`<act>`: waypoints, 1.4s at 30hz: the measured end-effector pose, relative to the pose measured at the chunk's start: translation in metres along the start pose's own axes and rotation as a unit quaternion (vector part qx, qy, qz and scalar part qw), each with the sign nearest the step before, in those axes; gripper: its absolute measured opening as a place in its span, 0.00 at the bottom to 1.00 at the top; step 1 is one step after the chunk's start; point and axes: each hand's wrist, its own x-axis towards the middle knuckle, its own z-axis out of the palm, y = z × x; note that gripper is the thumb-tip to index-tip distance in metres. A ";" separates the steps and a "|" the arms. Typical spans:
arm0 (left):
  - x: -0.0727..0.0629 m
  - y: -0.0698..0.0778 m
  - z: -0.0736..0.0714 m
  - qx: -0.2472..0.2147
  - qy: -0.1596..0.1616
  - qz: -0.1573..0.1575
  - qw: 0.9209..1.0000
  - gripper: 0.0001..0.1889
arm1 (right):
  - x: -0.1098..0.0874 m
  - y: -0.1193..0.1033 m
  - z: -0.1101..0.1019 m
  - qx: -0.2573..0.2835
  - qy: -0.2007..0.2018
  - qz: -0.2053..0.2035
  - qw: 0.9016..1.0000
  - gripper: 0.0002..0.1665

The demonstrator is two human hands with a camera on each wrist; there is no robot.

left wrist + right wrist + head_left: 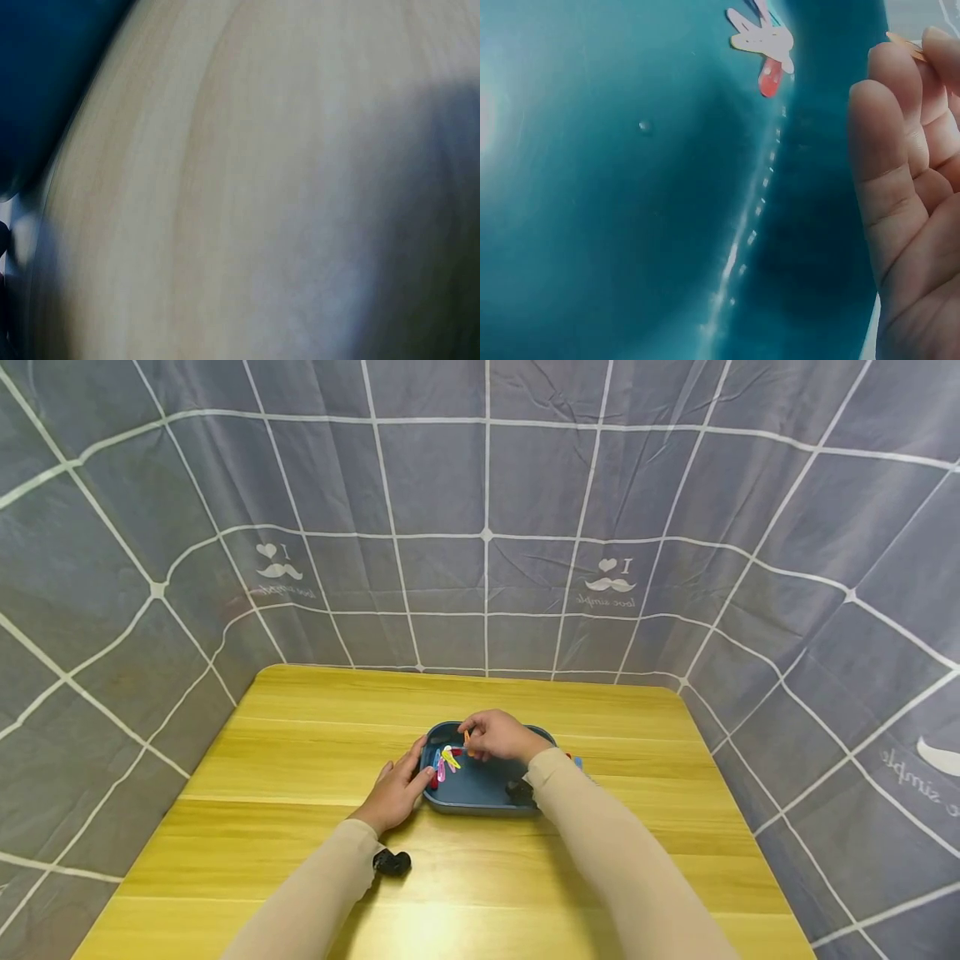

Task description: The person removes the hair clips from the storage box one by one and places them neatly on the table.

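A dark blue tray (480, 811) with rounded corners lies on the table. Toward its left end is a small pile of hair clips (450, 757) in yellow, pink, blue, white and red. My right hand (501, 737) is over the tray and pinches an orange hair clip (907, 46) between thumb and fingertips. Against the left side of the tray rests my left hand (396, 791), its fingers extended along the wall and its thumb at the rim. The left wrist view catches only the tray's edge (52, 82) and blurred wood.
Partly hidden by my right forearm, something small in blue and red (577, 762) lies just right of the tray. The wooden table (300, 777) is enclosed by a grey curtain (450, 568) with white lines at the back and sides.
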 end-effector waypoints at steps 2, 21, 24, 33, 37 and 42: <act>0.000 -0.001 0.001 0.001 0.003 0.002 1.000 0.35 | -0.003 0.001 -0.003 0.013 0.006 0.001 1.000 0.23; 0.000 -0.003 0.002 0.003 0.003 0.005 1.000 0.36 | -0.039 0.008 -0.035 0.108 0.082 0.008 0.991 0.13; 0.000 -0.004 0.002 0.002 0.005 0.008 1.000 0.36 | -0.046 0.010 -0.040 0.118 0.093 0.010 0.989 0.09; -0.001 -0.003 0.002 -0.001 0.004 0.006 1.000 0.35 | -0.067 0.014 -0.053 0.080 0.131 0.007 0.988 0.07; -0.001 -0.003 0.002 -0.003 0.003 0.004 1.000 0.35 | -0.076 0.019 -0.060 0.061 0.140 0.015 0.988 0.15; -0.001 -0.003 0.003 -0.001 0.009 0.009 1.000 0.35 | -0.087 0.025 -0.069 0.037 0.157 0.035 0.986 0.18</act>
